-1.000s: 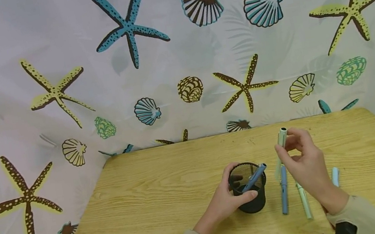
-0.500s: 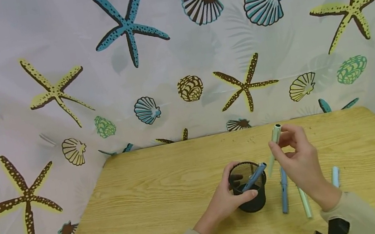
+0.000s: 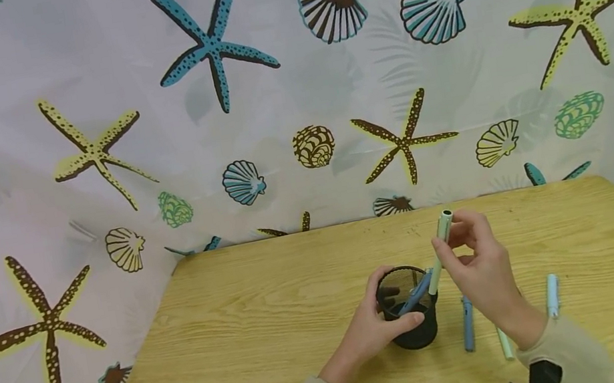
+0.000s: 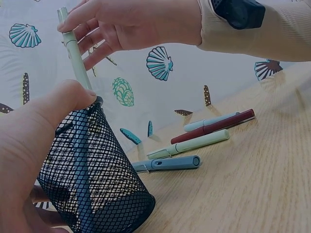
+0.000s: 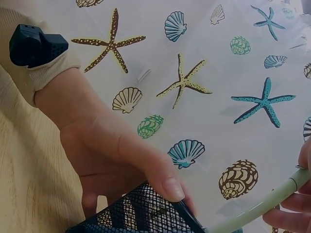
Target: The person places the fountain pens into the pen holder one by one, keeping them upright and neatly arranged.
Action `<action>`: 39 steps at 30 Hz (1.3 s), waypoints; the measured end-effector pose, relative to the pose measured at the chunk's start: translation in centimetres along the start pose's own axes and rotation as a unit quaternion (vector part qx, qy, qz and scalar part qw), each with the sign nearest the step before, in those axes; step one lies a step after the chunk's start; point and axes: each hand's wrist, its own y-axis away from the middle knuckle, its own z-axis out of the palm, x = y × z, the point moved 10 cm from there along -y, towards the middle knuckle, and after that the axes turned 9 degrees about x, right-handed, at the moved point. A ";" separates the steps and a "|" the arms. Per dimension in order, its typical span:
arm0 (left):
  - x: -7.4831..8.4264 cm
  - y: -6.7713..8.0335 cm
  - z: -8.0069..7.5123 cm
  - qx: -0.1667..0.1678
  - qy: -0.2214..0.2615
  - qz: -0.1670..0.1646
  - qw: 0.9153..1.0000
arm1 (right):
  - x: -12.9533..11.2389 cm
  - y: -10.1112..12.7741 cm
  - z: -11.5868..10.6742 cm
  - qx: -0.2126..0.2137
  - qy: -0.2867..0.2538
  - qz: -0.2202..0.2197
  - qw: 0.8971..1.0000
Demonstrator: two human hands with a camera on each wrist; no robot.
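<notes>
My left hand (image 3: pixel 368 323) grips a black mesh pen cup (image 4: pixel 104 174), its thumb at the rim and fingers round the far side. Inside the cup a blue pen (image 3: pixel 415 294) leans toward the right rim. Between thumb and fingers, my right hand (image 3: pixel 480 264) pinches a pale green pen (image 3: pixel 442 233) near its upper end. That pen slants down, its lower end right at the cup's right rim. In the left wrist view the right hand (image 4: pixel 114 29) is above the cup. Part of the cup (image 5: pixel 146 208) shows at the bottom of the right wrist view.
On the wooden table (image 3: pixel 258 335), right of the cup, lie a blue pen (image 4: pixel 175 163), another pale green pen (image 4: pixel 194 144), a dark red pen (image 4: pixel 214 126) and a light blue pen (image 3: pixel 552 295). Behind stands a white cloth (image 3: pixel 280 101) printed with starfish and shells.
My right hand has moved left with the pale green pen, bringing its lower end to the cup's rim. The left hand and the cup have stayed in place.
</notes>
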 end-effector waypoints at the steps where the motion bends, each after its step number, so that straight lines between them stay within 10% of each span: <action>1: 0.0 0.0 0.0 -0.001 0.002 0.000 1.000 | 0.1 0.1 0.0 0.000 -0.002 0.000 1.000; 39: -0.3 0.0 0.1 0.005 0.010 -0.010 1.000 | 8.2 5.3 3.1 -0.134 0.104 0.059 0.984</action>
